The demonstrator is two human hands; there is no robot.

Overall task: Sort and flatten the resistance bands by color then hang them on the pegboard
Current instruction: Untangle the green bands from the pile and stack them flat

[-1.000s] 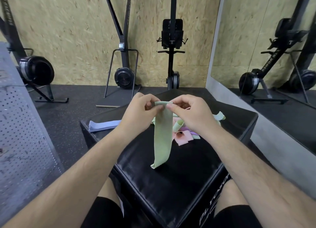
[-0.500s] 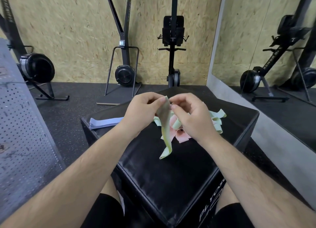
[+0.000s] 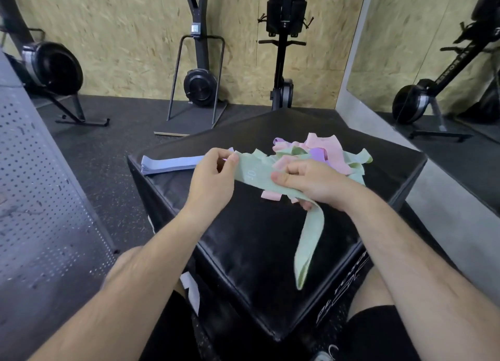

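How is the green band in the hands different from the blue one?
The left hand and right hand hold the green band up; the blue band lies on the box. The green band bends and hangs down; the blue band is straight. Both are strips.

My pale green band [image 3: 254,175] carries a faint white print. Far right, the heap [image 3: 328,149] mixes pink, lilac and green. The stack [image 3: 167,163] on the left is periwinkle blue, the box top [image 3: 243,247] glossy black, and the pegboard [image 3: 40,198] grey, dotted with holes.
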